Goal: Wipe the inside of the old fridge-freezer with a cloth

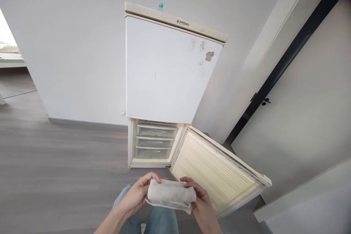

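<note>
A folded whitish cloth (171,192) is held level above my knees, one end in each hand. My left hand (139,192) grips its left end, with the thumb on top. At the right end my right hand (200,201) is closed round the cloth, its fingers partly behind it. Beyond the cloth stands a white fridge (167,69) whose lower door (211,168) hangs wide open to the right. Several clear drawers (155,142) sit pushed in inside the lower compartment. The upper door is closed and has brown stains near its upper right.
A bottle with a green cap (161,6) stands on top of the fridge. To the right is a closed room door (296,109) with a black handle. Grey wood-look floor (68,175) spreads to the left. A wall socket (123,113) is beside the fridge.
</note>
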`<state>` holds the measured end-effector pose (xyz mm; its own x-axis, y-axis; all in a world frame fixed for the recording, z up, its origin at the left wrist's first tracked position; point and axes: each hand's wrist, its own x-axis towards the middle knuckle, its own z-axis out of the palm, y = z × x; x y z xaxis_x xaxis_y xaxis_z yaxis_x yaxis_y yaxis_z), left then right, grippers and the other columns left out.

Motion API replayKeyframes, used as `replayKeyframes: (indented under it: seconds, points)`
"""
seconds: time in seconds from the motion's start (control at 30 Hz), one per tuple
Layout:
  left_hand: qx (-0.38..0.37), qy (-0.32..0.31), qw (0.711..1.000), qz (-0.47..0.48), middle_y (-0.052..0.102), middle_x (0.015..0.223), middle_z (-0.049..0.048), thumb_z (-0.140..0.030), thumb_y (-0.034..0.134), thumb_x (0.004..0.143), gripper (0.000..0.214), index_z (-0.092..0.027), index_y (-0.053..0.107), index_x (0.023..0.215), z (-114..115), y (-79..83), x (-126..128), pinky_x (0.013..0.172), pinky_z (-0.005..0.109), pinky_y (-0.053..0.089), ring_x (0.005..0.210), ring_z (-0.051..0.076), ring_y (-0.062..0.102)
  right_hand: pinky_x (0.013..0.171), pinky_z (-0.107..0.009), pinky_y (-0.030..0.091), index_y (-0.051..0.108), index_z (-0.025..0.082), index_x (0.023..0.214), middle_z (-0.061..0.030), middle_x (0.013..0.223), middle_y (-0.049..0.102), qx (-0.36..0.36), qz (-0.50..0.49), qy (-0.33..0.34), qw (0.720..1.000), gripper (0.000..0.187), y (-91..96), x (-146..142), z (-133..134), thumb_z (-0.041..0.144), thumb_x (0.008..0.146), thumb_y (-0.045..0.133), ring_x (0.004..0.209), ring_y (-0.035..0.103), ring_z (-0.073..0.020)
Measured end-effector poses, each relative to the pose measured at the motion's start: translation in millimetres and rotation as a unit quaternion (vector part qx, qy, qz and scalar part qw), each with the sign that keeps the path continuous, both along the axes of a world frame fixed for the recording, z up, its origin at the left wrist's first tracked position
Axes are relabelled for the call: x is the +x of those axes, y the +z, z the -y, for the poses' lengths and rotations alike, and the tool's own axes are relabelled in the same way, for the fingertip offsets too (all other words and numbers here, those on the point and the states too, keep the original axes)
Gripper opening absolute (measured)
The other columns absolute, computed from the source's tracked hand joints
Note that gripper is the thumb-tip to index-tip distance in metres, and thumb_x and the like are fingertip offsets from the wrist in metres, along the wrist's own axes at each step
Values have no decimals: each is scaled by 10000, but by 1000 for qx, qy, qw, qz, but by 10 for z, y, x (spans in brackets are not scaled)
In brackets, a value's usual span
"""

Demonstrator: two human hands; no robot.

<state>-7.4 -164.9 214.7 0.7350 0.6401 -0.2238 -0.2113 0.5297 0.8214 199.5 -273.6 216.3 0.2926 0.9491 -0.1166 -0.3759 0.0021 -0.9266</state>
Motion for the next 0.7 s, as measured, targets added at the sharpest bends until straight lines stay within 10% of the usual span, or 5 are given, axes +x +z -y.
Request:
replayKeyframes:
  seconds: [0.3, 0.47, 0.7]
  points:
    - [45, -40, 998, -34, 706, 917, 13, -338, 655, 780, 426, -238, 571, 1186, 30, -34, 29, 804, 297, 516, 846, 161, 655, 839, -394, 508, 715, 185, 965, -100, 999, 721, -123, -100, 8, 987, 476, -357, -119, 23, 420, 573, 848, 959, 657, -289]
    - [-6, -27, 989, -142, 666, 863, 4, -539, 586, 778, 588, -306, 449, 1300, -7, -288, -154, 516, 265, 542, 683, 172, 684, 784, -398, 541, 719, 181, 1002, -116, 1023, 719, -142, -121, -42, 981, 559, -526, -61, 4, 486, 550, 839, 998, 654, -310]
    - [-88, 19, 970, -228, 692, 1136, 131, -669, 660, 632, 742, -228, 523, 1213, -75, -794, -323, 548, 261, 526, 686, 184, 718, 906, -424, 518, 758, 263, 788, -65, 969, 735, -197, -50, -107, 973, 338, -910, 187, 81, 516, 572, 818, 1038, 644, -318]
